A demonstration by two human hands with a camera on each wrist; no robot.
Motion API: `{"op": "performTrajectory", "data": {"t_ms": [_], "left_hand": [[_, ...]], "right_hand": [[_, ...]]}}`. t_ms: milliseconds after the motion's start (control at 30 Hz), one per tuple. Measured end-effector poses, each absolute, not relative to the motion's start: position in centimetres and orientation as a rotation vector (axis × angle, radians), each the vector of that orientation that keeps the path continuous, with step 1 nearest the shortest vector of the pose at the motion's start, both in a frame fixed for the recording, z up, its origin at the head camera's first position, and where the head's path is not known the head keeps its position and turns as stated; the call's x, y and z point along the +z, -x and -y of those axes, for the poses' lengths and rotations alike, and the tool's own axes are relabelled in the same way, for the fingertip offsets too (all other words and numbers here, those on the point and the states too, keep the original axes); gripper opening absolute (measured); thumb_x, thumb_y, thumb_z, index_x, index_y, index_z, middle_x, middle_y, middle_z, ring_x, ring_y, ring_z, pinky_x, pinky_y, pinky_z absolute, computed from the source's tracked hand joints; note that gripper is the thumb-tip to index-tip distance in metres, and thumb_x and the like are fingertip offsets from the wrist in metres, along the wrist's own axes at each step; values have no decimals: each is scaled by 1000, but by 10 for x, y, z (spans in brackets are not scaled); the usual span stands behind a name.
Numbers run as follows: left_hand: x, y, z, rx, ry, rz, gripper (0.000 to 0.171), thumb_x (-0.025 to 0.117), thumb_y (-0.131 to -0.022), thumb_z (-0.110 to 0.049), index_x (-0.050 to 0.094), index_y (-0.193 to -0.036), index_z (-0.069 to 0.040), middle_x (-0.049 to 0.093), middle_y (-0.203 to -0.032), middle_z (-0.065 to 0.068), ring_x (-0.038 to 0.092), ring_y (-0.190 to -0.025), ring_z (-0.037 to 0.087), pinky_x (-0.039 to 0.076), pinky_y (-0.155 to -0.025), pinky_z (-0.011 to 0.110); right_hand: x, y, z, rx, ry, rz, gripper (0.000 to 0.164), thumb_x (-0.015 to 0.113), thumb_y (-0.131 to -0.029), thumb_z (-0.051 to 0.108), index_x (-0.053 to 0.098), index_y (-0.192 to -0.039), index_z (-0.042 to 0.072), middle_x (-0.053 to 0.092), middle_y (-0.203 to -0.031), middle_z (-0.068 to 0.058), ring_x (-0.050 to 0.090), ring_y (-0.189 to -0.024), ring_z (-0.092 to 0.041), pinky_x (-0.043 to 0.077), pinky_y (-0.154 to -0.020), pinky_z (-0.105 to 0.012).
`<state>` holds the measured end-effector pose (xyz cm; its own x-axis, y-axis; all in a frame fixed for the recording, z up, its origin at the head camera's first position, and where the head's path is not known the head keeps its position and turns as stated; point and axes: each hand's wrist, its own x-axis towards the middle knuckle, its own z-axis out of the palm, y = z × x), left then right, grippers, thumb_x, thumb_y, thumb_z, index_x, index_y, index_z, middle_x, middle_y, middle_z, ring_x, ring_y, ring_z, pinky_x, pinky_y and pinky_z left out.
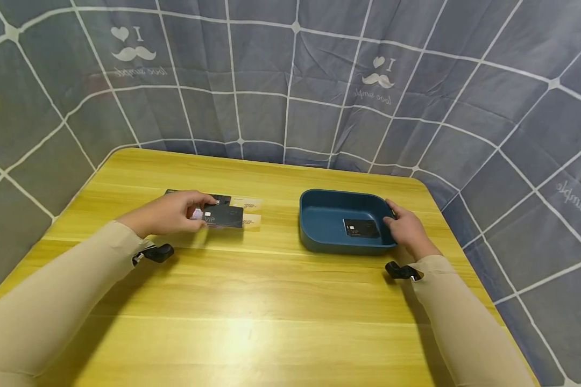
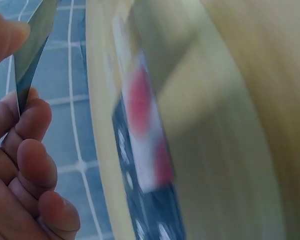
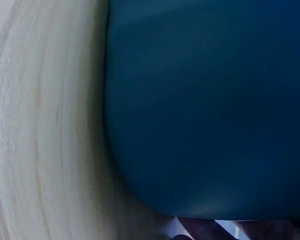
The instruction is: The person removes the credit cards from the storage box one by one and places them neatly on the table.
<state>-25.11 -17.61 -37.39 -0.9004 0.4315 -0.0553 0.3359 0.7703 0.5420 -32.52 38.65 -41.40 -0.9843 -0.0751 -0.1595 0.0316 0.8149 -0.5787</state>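
Observation:
My left hand (image 1: pixel 176 212) pinches a black card (image 1: pixel 225 216) marked VIP between thumb and fingers. In the left wrist view that card (image 2: pixel 32 55) stands nearly edge-on, raised off the table. Below it lie more cards: another black one (image 1: pixel 220 199) and pale yellow ones (image 1: pixel 253 221). The left wrist view shows a blurred red-and-white card (image 2: pixel 145 125) among them. My right hand (image 1: pixel 406 228) grips the right end of a blue plastic box (image 1: pixel 348 248), thumb over its rim. Inside the box rests one black VIP card (image 1: pixel 361 228).
Everything stands on a yellow wood-grain table (image 1: pixel 271 301) with rounded far corners. A grey-blue checked curtain (image 1: pixel 261 64) hangs behind it and along both sides. Black wrist mounts (image 1: pixel 158 252) sit at both cuffs.

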Motion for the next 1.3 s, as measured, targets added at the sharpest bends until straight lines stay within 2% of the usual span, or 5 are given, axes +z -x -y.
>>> {"op": "performTrajectory", "data": {"t_ms": [300, 467, 800, 1067, 1300], "left_hand": [[-387, 228, 230, 710, -513, -2874, 47, 78, -92, -18, 68, -137, -10, 61, -125, 10, 52, -83, 16, 44, -73, 30], [-391, 212, 255, 742, -455, -2855, 51, 78, -92, -16, 67, -141, -11, 62, -126, 9, 52, -80, 14, 44, -71, 27], [-398, 197, 287, 706, -338, -2855, 56, 81, -91, -20, 64, -143, -4, 64, -137, 17, 55, -96, 21, 44, -75, 26], [-402, 200, 295, 599, -344, -2877, 56, 82, -92, -25, 66, -142, -7, 64, -138, 18, 57, -106, 26, 47, -86, 32], [-403, 201, 297, 513, -362, -2874, 55, 79, -94, -23, 65, -143, -6, 60, -132, 17, 55, -99, 24, 46, -84, 41]], "right_hand": [[-414, 321, -381, -897, 20, -2815, 64, 45, -112, 18, 17, -170, 17, 26, -166, -36, 28, -153, -55, 31, -121, -66], [-413, 321, -380, -893, 27, -2811, 65, 45, -112, 19, 16, -170, 17, 25, -166, -36, 28, -153, -55, 33, -120, -66], [-413, 322, -382, -895, 14, -2802, 65, 46, -112, 19, 16, -170, 18, 25, -166, -36, 28, -152, -56, 34, -119, -67], [-413, 322, -385, -900, 33, -2798, 66, 45, -112, 18, 14, -170, 16, 24, -166, -36, 27, -152, -57, 33, -119, -68], [-413, 322, -382, -895, 49, -2798, 66, 45, -112, 18, 14, -170, 14, 25, -166, -36, 28, -152, -56, 31, -119, -68]]}}
